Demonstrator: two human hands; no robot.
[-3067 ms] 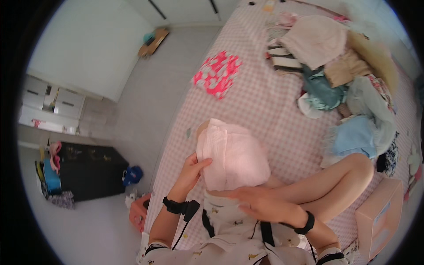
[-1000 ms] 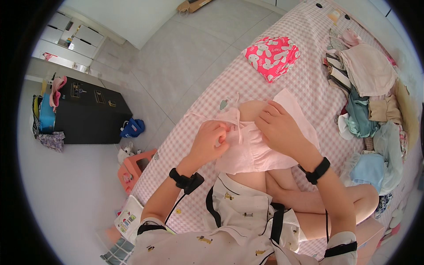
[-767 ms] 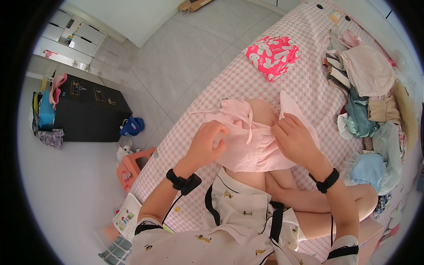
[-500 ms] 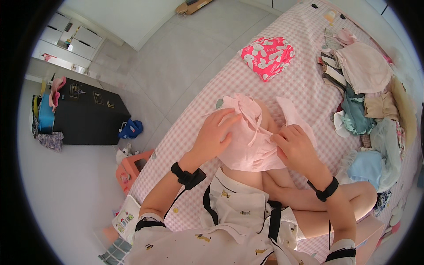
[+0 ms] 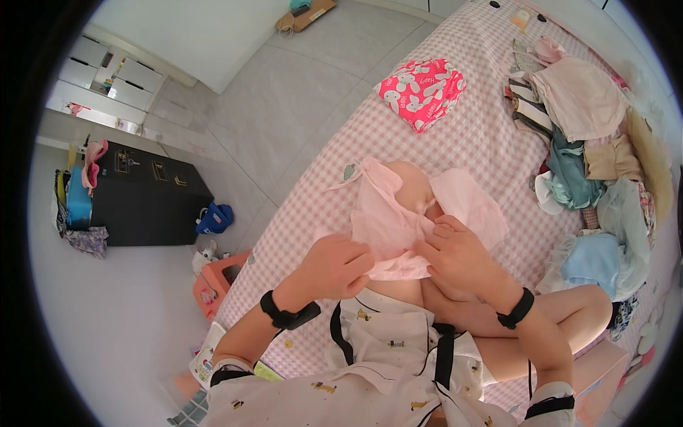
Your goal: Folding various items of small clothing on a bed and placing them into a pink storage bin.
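A light pink cloth garment (image 5: 388, 228) with thin ties lies draped over my bent knee and lap. Its right part spreads as a loose flap on the checked bedding. My left hand (image 5: 331, 265) is at the garment's lower left edge, fingers curled in a pinch on the cloth. Over the right side of the garment, my right hand (image 5: 457, 255) has its thumb and fingertips closed on a fold. Between the two parts of cloth, bare skin of my knee shows. Both wrists carry black bands.
A bright pink folded cloth with white rabbits (image 5: 422, 95) lies farther up the bed (image 5: 341, 135). Along the right side is a heap of clothes, among them a teal piece (image 5: 567, 167) and a blue one (image 5: 592, 260). A black cabinet (image 5: 146, 192) stands on the left.
My left hand has moved down and left from the garment's top to its lower edge, its fingers now curled. The right hand shifted slightly down and left. The cloth has opened, baring my knee.
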